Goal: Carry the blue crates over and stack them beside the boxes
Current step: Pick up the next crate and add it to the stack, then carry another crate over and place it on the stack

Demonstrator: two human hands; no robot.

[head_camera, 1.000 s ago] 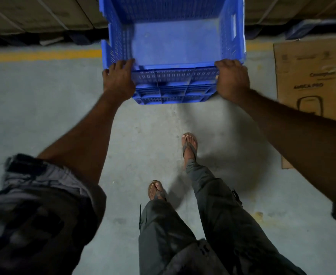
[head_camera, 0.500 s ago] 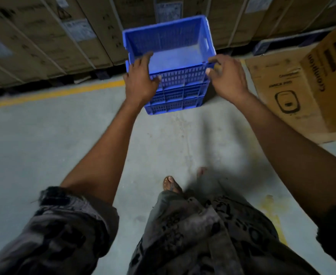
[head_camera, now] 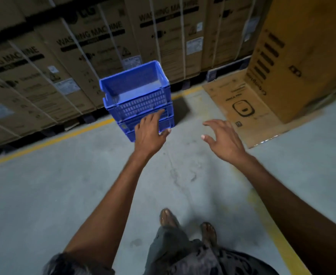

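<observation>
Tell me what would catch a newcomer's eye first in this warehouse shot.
The stack of blue crates on the grey floor, bright against the wall of washing machine boxes behind it. Next, two open hands: the left hand by the stack's front, the right hand off to its right.

Left hand [head_camera: 149, 133], right hand [head_camera: 224, 138] outstretched, fingers spread
</observation>
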